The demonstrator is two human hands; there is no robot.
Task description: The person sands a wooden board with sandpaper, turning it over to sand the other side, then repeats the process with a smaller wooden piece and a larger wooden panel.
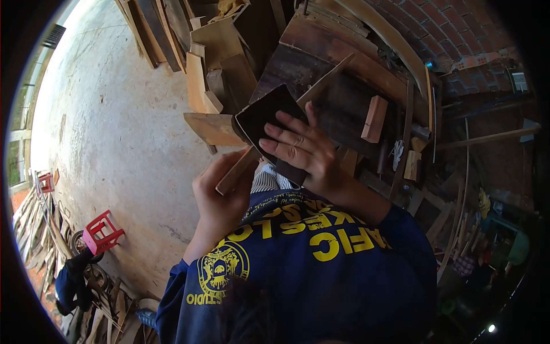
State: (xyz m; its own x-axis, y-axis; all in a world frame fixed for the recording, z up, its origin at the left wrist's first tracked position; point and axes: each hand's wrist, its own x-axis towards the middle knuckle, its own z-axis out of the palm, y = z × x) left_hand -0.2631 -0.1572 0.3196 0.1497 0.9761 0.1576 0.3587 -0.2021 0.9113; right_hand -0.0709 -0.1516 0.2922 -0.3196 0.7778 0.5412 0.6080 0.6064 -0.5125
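Observation:
My left hand (220, 182) is closed around the near end of a narrow wooden strip (236, 171). The strip slants up and away to the right, and its far end shows over the dark bench. Across its middle lies a black sheet (268, 105) that looks like sandpaper and hides that stretch of wood. My right hand (309, 150) is on top of the sheet, fingers stretched over it and slightly apart; its thumb is hidden, apparently beneath the sheet.
A dark workbench (286, 66) holds a wooden block (374, 118). Boards and offcuts (220, 49) lean beside it. A brick wall (441, 26) stands behind. On the concrete floor (126, 109) at left is a red plastic stool (103, 233), near a scrap wood pile (112, 312).

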